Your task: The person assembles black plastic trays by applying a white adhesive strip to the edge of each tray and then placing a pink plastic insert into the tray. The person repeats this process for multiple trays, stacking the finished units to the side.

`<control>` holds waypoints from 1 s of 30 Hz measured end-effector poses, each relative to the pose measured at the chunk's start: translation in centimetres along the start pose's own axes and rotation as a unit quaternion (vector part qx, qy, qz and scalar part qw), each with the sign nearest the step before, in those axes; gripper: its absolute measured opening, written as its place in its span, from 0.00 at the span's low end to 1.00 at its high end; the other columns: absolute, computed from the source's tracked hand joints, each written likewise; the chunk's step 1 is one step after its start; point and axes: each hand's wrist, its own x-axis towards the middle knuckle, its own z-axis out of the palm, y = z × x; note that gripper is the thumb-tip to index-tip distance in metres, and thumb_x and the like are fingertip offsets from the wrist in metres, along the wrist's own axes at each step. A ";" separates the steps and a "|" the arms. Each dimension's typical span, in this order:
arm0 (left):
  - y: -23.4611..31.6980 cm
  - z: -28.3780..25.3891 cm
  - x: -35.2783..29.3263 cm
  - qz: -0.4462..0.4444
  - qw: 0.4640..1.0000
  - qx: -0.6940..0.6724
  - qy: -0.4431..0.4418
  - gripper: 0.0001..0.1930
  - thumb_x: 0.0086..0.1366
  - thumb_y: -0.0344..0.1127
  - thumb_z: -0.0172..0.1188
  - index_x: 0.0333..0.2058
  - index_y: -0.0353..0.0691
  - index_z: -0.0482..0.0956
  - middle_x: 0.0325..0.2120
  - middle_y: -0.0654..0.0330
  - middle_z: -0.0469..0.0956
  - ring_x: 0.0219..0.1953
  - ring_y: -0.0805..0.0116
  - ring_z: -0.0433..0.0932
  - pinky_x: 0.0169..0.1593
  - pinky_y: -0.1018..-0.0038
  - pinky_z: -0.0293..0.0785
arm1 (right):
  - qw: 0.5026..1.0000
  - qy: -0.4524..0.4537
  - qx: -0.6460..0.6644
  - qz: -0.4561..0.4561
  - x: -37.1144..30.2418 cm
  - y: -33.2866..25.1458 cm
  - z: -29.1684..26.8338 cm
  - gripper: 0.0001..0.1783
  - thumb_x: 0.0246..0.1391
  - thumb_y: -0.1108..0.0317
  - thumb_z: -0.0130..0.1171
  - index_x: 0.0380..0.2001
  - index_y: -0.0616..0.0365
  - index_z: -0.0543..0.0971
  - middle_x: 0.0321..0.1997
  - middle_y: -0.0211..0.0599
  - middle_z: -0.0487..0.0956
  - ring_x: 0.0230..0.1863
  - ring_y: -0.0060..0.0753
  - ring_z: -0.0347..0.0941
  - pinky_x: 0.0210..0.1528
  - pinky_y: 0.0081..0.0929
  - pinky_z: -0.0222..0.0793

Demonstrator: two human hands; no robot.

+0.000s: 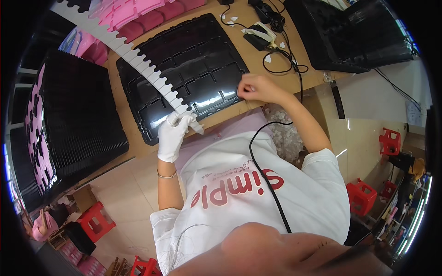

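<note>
A long white strip [159,83] with notched edges, perhaps paper or label backing, runs from the upper left down to my left hand [172,136]. That hand wears a white glove and is closed around the strip's near end. Beneath the strip a black moulded plastic tray [193,76] with shallow compartments lies on the table. At the tray's near right corner is my right hand [258,88], bare, with its fingers curled in. Whatever its fingertips hold, if anything, is hidden.
Stacked black trays [87,103] stand left, and another black stack [354,37] stands at the far right. Pink trays [138,16] lie behind. A black device [258,37] with cables and small white scraps sits on the brown table [317,79]. Red stools [96,221] stand on the floor.
</note>
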 end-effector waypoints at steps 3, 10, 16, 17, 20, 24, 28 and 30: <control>0.3 -0.1 -0.6 -0.001 1.000 -0.013 0.007 0.11 0.63 0.27 0.59 0.45 0.35 0.78 0.36 0.64 0.82 0.37 0.80 0.77 0.36 0.84 0.69 | 0.973 0.025 0.216 0.071 -4.1 -1.2 -3.1 0.03 0.47 0.75 0.62 0.26 0.61 0.77 0.29 0.30 0.76 0.33 0.21 0.74 0.37 0.21 0.69; 1.3 -2.2 -3.7 0.108 0.962 0.222 -0.115 0.08 0.61 0.32 0.61 0.36 0.34 0.82 0.33 0.58 0.82 0.36 0.76 0.79 0.40 0.79 0.74 | 0.712 0.349 0.577 0.195 -24.0 12.8 -4.3 0.06 0.57 0.68 0.54 0.33 0.57 0.70 0.32 0.31 0.70 0.30 0.23 0.65 0.36 0.25 0.64; 5.3 -5.1 -7.8 0.018 0.936 0.350 0.032 0.27 0.53 0.48 0.70 0.46 0.34 0.79 0.33 0.54 0.82 0.28 0.72 0.78 0.38 0.77 0.74 | 0.818 0.135 -0.087 0.552 -36.9 26.1 4.1 0.20 0.57 0.64 0.50 0.52 0.56 0.73 0.50 0.54 0.75 0.54 0.48 0.71 0.54 0.36 0.67; 4.3 -6.2 -8.1 0.060 0.931 0.352 0.079 0.25 0.55 0.45 0.69 0.46 0.32 0.79 0.32 0.55 0.81 0.28 0.76 0.77 0.37 0.80 0.73 | 0.798 0.132 -0.110 0.577 -37.3 26.5 4.1 0.22 0.56 0.63 0.50 0.54 0.54 0.74 0.53 0.58 0.75 0.58 0.51 0.71 0.56 0.36 0.67; 5.1 -6.4 -8.5 0.028 0.963 0.226 0.146 0.17 0.62 0.35 0.64 0.46 0.30 0.79 0.36 0.59 0.81 0.36 0.79 0.77 0.41 0.82 0.72 | 0.810 0.091 -0.256 0.520 -35.5 25.9 3.5 0.17 0.55 0.61 0.53 0.46 0.54 0.80 0.43 0.56 0.80 0.48 0.54 0.76 0.54 0.41 0.69; 3.3 -7.5 -7.2 0.086 0.958 0.144 0.234 0.14 0.65 0.33 0.61 0.47 0.35 0.79 0.43 0.59 0.79 0.42 0.79 0.76 0.43 0.83 0.71 | 0.697 0.260 -0.369 0.557 -24.8 17.0 -2.1 0.13 0.52 0.62 0.59 0.38 0.56 0.82 0.36 0.51 0.81 0.37 0.52 0.78 0.43 0.42 0.71; 5.7 -7.1 -2.4 0.118 0.933 0.070 0.333 0.15 0.67 0.36 0.58 0.51 0.39 0.77 0.46 0.63 0.78 0.44 0.79 0.75 0.40 0.83 0.70 | 0.765 0.518 -0.359 0.133 -9.8 7.4 -9.6 0.08 0.56 0.67 0.59 0.37 0.57 0.80 0.38 0.37 0.79 0.40 0.39 0.73 0.44 0.36 0.68; 7.1 -7.4 1.8 0.185 0.922 0.108 0.323 0.14 0.67 0.35 0.57 0.49 0.37 0.78 0.45 0.61 0.79 0.44 0.77 0.76 0.44 0.80 0.71 | 0.820 0.521 -0.235 0.010 -0.4 -0.3 -10.1 0.09 0.53 0.71 0.61 0.39 0.58 0.80 0.37 0.37 0.79 0.39 0.35 0.74 0.44 0.30 0.70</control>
